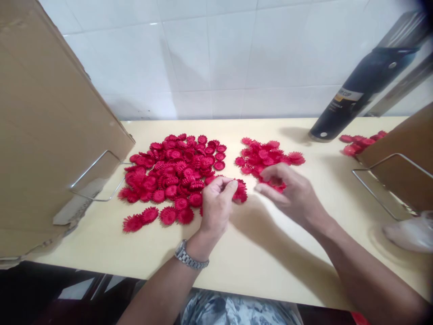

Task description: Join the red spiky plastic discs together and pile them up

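My left hand (219, 198), with a metal watch (191, 258) on its wrist, pinches a red paper flower (241, 191) between thumb and fingers. Its petals stick out to the right of the thumb. My right hand (287, 192) is just to the right, thumb and fingers apart, with nothing visible between them. Behind that hand lies a smaller, lighter red pile of flower pieces (262, 154), partly covered by the fingers. A larger pile of dark red fringed flowers (176, 167) spreads over the table to the left of my left hand.
A cardboard box (50, 113) stands at the left, with a bent wire (98, 198) by it. At the right are a dark bottle (358, 95), another cardboard piece (402, 144), a second wire (375, 194), a plastic bag (411, 232) and more red pieces (361, 142). A tiled wall (230, 54) rises behind.
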Action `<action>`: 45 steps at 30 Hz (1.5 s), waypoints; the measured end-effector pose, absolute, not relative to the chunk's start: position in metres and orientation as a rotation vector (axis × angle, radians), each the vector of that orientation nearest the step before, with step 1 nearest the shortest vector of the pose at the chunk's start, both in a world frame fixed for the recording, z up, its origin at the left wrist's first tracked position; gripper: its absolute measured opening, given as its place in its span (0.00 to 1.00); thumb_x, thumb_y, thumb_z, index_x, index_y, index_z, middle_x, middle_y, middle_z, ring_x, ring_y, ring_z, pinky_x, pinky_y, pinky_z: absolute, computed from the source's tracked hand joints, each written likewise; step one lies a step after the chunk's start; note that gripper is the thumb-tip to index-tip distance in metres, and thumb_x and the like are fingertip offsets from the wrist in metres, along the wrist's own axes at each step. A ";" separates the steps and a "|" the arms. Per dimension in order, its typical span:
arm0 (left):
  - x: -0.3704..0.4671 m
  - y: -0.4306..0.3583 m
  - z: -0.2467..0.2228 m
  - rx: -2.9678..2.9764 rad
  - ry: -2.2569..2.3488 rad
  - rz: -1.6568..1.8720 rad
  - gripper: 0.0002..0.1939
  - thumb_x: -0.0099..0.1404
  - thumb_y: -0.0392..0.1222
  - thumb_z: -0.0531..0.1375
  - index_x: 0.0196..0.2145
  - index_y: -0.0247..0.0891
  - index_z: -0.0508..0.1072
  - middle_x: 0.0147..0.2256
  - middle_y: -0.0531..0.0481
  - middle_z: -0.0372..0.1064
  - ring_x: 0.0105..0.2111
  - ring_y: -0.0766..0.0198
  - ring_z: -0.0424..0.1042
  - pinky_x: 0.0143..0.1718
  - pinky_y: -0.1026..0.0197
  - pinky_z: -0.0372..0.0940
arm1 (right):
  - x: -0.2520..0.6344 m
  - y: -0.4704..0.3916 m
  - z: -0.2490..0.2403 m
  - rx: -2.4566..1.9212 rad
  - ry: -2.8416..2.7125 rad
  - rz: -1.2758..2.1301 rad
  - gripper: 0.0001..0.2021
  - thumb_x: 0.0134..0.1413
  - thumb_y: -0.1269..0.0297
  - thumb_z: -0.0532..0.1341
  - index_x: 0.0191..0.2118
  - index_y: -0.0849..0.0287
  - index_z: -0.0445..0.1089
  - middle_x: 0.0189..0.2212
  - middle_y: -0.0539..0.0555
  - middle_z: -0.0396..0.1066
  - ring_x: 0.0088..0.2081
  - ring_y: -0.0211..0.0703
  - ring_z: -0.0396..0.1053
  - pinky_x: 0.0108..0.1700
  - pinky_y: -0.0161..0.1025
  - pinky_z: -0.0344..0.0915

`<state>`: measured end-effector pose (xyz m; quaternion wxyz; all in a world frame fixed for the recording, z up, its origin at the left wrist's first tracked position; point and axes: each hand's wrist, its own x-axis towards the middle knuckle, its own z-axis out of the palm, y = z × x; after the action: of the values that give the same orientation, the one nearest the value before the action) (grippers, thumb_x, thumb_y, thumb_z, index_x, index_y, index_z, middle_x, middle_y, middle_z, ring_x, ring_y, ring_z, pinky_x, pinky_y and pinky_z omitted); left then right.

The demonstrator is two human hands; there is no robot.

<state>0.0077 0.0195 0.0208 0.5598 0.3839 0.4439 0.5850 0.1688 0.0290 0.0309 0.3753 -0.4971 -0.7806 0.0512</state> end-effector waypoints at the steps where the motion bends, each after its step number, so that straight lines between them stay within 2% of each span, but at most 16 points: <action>1: 0.010 0.018 0.019 0.929 1.049 1.380 0.07 0.54 0.40 0.61 0.24 0.34 0.69 0.18 0.57 0.63 0.18 0.73 0.62 0.21 0.69 0.60 | 0.161 0.024 0.031 -1.206 -2.026 0.214 0.08 0.53 0.59 0.61 0.30 0.58 0.66 0.26 0.53 0.67 0.28 0.40 0.63 0.29 0.36 0.60; 5: 0.012 0.013 0.017 0.953 1.028 1.281 0.08 0.56 0.41 0.60 0.24 0.33 0.71 0.19 0.55 0.65 0.18 0.72 0.64 0.22 0.67 0.63 | 0.143 0.017 0.031 -1.180 -2.043 0.464 0.10 0.54 0.65 0.58 0.24 0.58 0.60 0.22 0.49 0.62 0.24 0.35 0.59 0.24 0.33 0.55; 9: -0.004 0.014 0.018 0.883 1.082 1.292 0.10 0.53 0.43 0.63 0.22 0.33 0.70 0.17 0.56 0.63 0.16 0.72 0.64 0.15 0.69 0.59 | 0.166 0.029 0.030 -1.277 -1.814 0.600 0.11 0.55 0.63 0.56 0.23 0.58 0.60 0.19 0.48 0.58 0.22 0.35 0.56 0.23 0.34 0.54; 12: -0.017 0.016 0.019 0.851 1.151 1.338 0.11 0.51 0.44 0.64 0.22 0.33 0.69 0.16 0.57 0.61 0.15 0.73 0.63 0.12 0.72 0.52 | 0.201 0.046 0.024 -1.560 -1.709 0.310 0.11 0.54 0.60 0.56 0.23 0.58 0.62 0.18 0.47 0.57 0.21 0.36 0.55 0.23 0.35 0.51; 14: -0.021 0.016 0.018 0.848 1.164 1.309 0.11 0.51 0.44 0.64 0.23 0.34 0.69 0.16 0.57 0.60 0.15 0.73 0.63 0.10 0.72 0.48 | 0.220 0.055 0.018 -1.737 -1.853 0.045 0.09 0.52 0.58 0.58 0.28 0.57 0.68 0.23 0.51 0.65 0.26 0.41 0.61 0.26 0.37 0.54; 16: -0.020 0.017 0.016 0.859 1.162 1.282 0.11 0.52 0.45 0.64 0.24 0.34 0.70 0.16 0.57 0.61 0.15 0.73 0.63 0.10 0.73 0.47 | 0.227 0.058 0.015 -1.806 -1.986 -0.177 0.11 0.50 0.56 0.60 0.36 0.57 0.71 0.31 0.55 0.69 0.33 0.49 0.65 0.30 0.41 0.57; 19: -0.011 0.017 0.014 0.894 1.150 1.288 0.11 0.53 0.46 0.63 0.24 0.34 0.71 0.18 0.56 0.63 0.17 0.72 0.64 0.13 0.72 0.53 | 0.211 0.047 0.022 -1.622 -2.025 -0.284 0.13 0.52 0.58 0.60 0.41 0.57 0.70 0.35 0.59 0.69 0.38 0.52 0.65 0.35 0.45 0.61; 22: 0.003 0.015 0.016 0.958 1.114 1.292 0.10 0.54 0.43 0.63 0.22 0.33 0.72 0.18 0.55 0.64 0.19 0.71 0.65 0.20 0.68 0.63 | 0.176 0.028 0.032 -1.190 -2.064 -0.094 0.05 0.56 0.65 0.57 0.33 0.57 0.69 0.28 0.55 0.69 0.32 0.44 0.66 0.34 0.40 0.63; 24: 0.009 0.013 0.019 0.955 1.079 1.267 0.10 0.54 0.42 0.62 0.21 0.32 0.72 0.18 0.54 0.65 0.20 0.71 0.65 0.25 0.65 0.66 | 0.157 0.021 0.034 -1.005 -2.133 -0.028 0.06 0.56 0.68 0.57 0.28 0.57 0.66 0.25 0.53 0.66 0.29 0.40 0.64 0.32 0.38 0.62; 27: 0.013 0.010 0.021 0.849 1.009 1.205 0.09 0.55 0.40 0.61 0.21 0.32 0.73 0.17 0.54 0.64 0.20 0.70 0.65 0.27 0.63 0.67 | 0.145 0.020 0.026 -0.968 -2.168 -0.030 0.07 0.55 0.70 0.58 0.27 0.58 0.64 0.24 0.52 0.65 0.27 0.39 0.61 0.31 0.37 0.60; 30: 0.010 0.008 0.024 0.748 0.947 1.180 0.08 0.55 0.39 0.60 0.25 0.30 0.75 0.18 0.54 0.64 0.20 0.71 0.64 0.28 0.64 0.66 | 0.148 0.023 0.019 -0.982 -2.211 -0.098 0.05 0.55 0.70 0.58 0.28 0.59 0.66 0.26 0.53 0.66 0.29 0.40 0.61 0.32 0.38 0.59; 32: 0.007 0.006 0.026 0.677 0.939 1.196 0.09 0.54 0.37 0.61 0.33 0.30 0.76 0.18 0.56 0.62 0.20 0.73 0.62 0.28 0.64 0.66 | 0.151 0.024 0.017 -0.967 -2.231 -0.170 0.06 0.56 0.70 0.57 0.29 0.60 0.67 0.26 0.54 0.66 0.29 0.41 0.61 0.32 0.39 0.58; 36: 0.003 0.001 0.031 0.589 0.932 1.195 0.26 0.50 0.33 0.62 0.49 0.29 0.69 0.16 0.62 0.56 0.19 0.74 0.59 0.31 0.63 0.66 | 0.153 0.023 0.018 -0.929 -2.247 -0.182 0.06 0.57 0.68 0.57 0.30 0.61 0.68 0.27 0.54 0.67 0.29 0.40 0.62 0.31 0.39 0.57; 40: 0.003 -0.003 0.033 0.619 0.897 1.163 0.30 0.47 0.29 0.61 0.51 0.24 0.67 0.16 0.63 0.55 0.17 0.76 0.56 0.36 0.60 0.66 | 0.154 0.025 0.017 -0.899 -2.225 -0.126 0.06 0.56 0.68 0.58 0.29 0.60 0.67 0.27 0.54 0.67 0.29 0.39 0.61 0.31 0.38 0.57; 42: 0.004 -0.003 0.033 0.636 0.898 1.155 0.30 0.47 0.28 0.60 0.51 0.24 0.66 0.17 0.61 0.59 0.20 0.74 0.60 0.37 0.59 0.66 | 0.154 0.025 0.016 -0.868 -2.213 -0.109 0.06 0.56 0.70 0.58 0.28 0.60 0.66 0.27 0.54 0.66 0.29 0.39 0.61 0.30 0.37 0.57; 45: 0.006 -0.003 0.032 0.659 0.925 1.156 0.29 0.47 0.28 0.59 0.50 0.24 0.66 0.24 0.53 0.69 0.28 0.68 0.69 0.39 0.58 0.67 | 0.153 0.025 0.016 -0.842 -2.194 -0.099 0.06 0.56 0.72 0.57 0.28 0.60 0.66 0.26 0.54 0.66 0.28 0.39 0.61 0.30 0.37 0.58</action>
<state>0.0059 -0.0027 0.0315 0.6893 0.2946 0.4135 0.5168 0.1535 0.0248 0.0161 0.3847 -0.3304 -0.8610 -0.0389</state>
